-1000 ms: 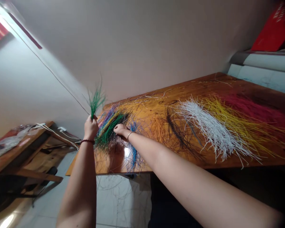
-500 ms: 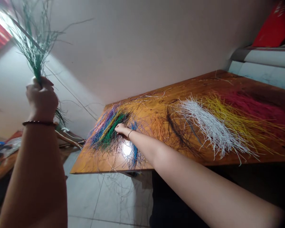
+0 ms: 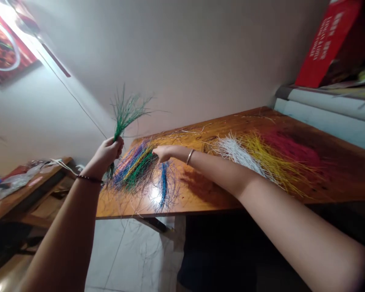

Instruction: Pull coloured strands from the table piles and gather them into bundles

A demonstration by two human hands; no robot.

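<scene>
My left hand [image 3: 108, 150] is closed round the middle of a bundle of thin green strands [image 3: 126, 115]. Their tips fan out above the fist, and shorter ends hang below it. My right hand [image 3: 162, 153] reaches over the wooden table at the upper end of a green pile of strands [image 3: 141, 168], fingers drawn together; whatever they pinch is hidden. Beside that pile lie a few yellow strands [image 3: 136, 164] and purple-blue strands [image 3: 130, 160]. A narrow blue bundle [image 3: 163, 186] lies just below my right hand.
White strands [image 3: 240, 152], yellow strands [image 3: 270, 158] and dark pink strands [image 3: 292, 148] are spread over the right of the wooden table [image 3: 207, 205]. A red box [image 3: 328, 44] stands at the back right. Another table [image 3: 45, 190] with plastic bags is at the left.
My left hand has come down and right with the green bundle, nearer the table. My right hand has shifted slightly right and up along the green pile. The camera view has turned somewhat.
</scene>
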